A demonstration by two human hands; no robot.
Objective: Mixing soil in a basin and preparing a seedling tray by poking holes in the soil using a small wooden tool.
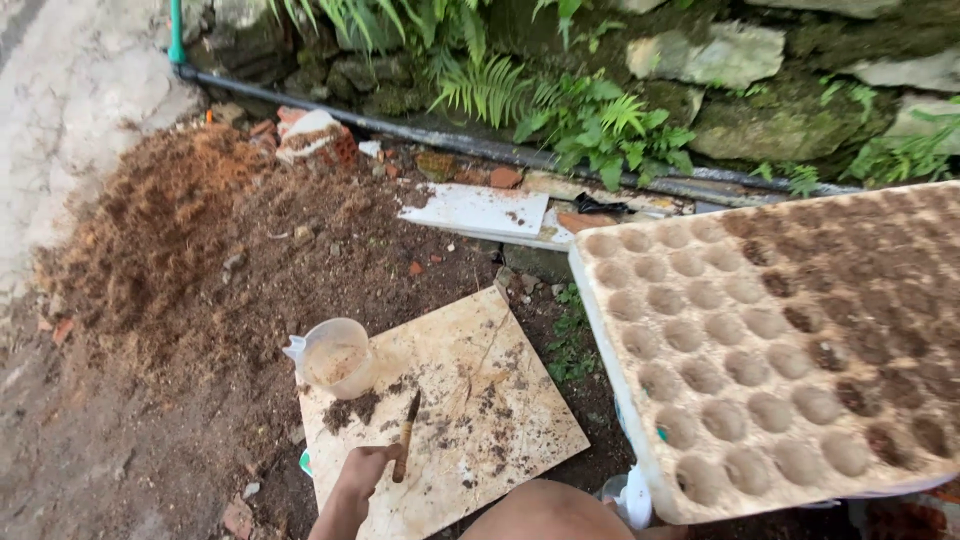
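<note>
From the head view, our left hand [362, 470] is closed in a narrow grip around the lower end of a thin brown stick [406, 436], which slants up and away from the grip over a pale, soil-smeared board [470, 400] lying on the ground. Just beyond the stick's tip sits a small clump of dark soil [350, 408], and past that, up and to the left of the grip, stands a translucent plastic jug [335, 355] on the board's corner. Well off to the right of the grip lies a white seedling tray [640, 400], its round cells filled, the nearer ones with pale mix and the farther ones darker. Our right hand is not in view, so we cannot tell its grip.

We judge that the stick works best held firmly but low, as now, so that the tip stays steady. We should keep the wrist close to the board, move the tip in short strokes, and mind the jug, which stands near enough to be knocked over.
</note>
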